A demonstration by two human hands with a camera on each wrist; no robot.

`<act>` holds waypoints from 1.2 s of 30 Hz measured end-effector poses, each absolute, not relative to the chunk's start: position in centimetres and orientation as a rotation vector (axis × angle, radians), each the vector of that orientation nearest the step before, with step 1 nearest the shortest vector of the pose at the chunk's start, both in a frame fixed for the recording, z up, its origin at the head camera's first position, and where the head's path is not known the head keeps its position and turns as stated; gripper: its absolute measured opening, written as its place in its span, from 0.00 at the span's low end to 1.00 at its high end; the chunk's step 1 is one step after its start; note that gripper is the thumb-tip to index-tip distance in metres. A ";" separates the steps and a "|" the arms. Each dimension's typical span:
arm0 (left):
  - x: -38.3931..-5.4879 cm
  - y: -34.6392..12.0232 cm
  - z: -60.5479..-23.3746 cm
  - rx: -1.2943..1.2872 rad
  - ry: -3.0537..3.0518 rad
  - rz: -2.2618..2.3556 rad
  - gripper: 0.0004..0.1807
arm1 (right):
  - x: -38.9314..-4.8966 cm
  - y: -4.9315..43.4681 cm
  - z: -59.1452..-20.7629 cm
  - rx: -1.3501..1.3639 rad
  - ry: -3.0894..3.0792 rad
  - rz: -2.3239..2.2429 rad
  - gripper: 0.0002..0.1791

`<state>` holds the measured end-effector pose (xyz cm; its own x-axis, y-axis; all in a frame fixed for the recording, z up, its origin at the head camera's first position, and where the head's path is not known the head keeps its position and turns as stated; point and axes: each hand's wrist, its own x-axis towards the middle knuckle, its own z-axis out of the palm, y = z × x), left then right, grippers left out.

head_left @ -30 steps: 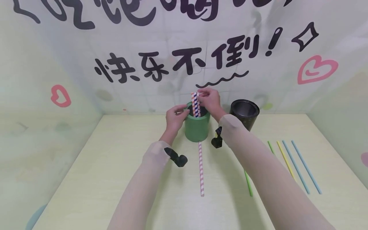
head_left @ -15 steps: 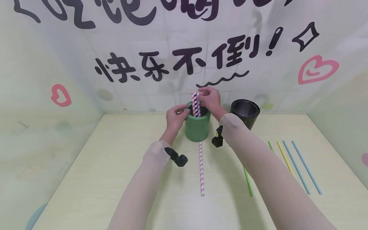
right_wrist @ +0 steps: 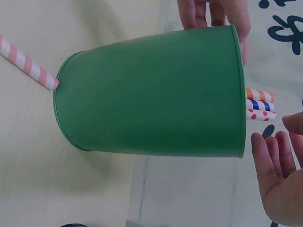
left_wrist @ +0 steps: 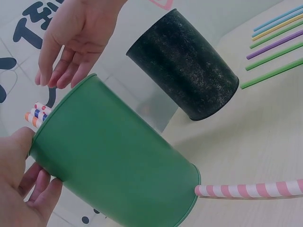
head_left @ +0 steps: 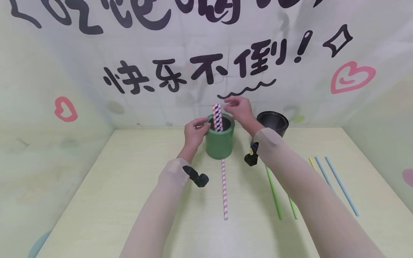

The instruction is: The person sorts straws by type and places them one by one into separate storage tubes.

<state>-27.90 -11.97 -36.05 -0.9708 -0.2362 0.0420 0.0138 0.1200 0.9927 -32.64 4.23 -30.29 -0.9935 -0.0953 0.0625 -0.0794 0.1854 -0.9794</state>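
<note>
My left hand (head_left: 193, 135) holds the green cup (head_left: 219, 147) by its left side at the rim, with the thumb at the upper edge. Several fingers are partly hidden behind the cup. Three paper straws stand in the cup and show above its rim: an orange-striped straw (right_wrist: 266, 95), a blue-striped straw (right_wrist: 264, 106) and a red-dotted straw (right_wrist: 265, 115). Just right of their tops is my right hand (head_left: 240, 109), fingers loosely bent and holding nothing, apart from the straws. A pink-striped straw (head_left: 224, 190) lies on the table, its far end at the cup's base.
A black can (left_wrist: 182, 66) stands at the back right, near my right forearm. Plain straws lie at the right: a green straw (head_left: 274, 195), a blue straw (head_left: 342, 186), a purple straw (left_wrist: 274, 45) and others partly under the sleeve. Behind the table rises a printed backdrop (head_left: 180, 43).
My right hand has let go of the straw in the cup and moved slightly right, away from it. My left hand stays on the cup. The head view has shifted a little.
</note>
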 end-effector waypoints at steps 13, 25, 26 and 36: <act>-27.8 -11.8 -35.9 0.232 -2.205 -1.948 0.15 | -29.8 6.6 -31.6 -0.227 2.404 -1.915 0.17; -27.9 -11.9 -36.1 0.234 -2.199 -1.950 0.16 | -27.7 7.9 -35.8 -0.106 2.330 -1.941 0.18; -27.9 -11.9 -36.1 0.233 -2.199 -1.951 0.16 | -27.5 7.9 -36.3 -0.086 2.317 -1.950 0.19; -27.9 -11.9 -36.1 0.235 -2.199 -1.952 0.16 | -26.2 7.4 -40.7 0.067 2.253 -1.905 0.18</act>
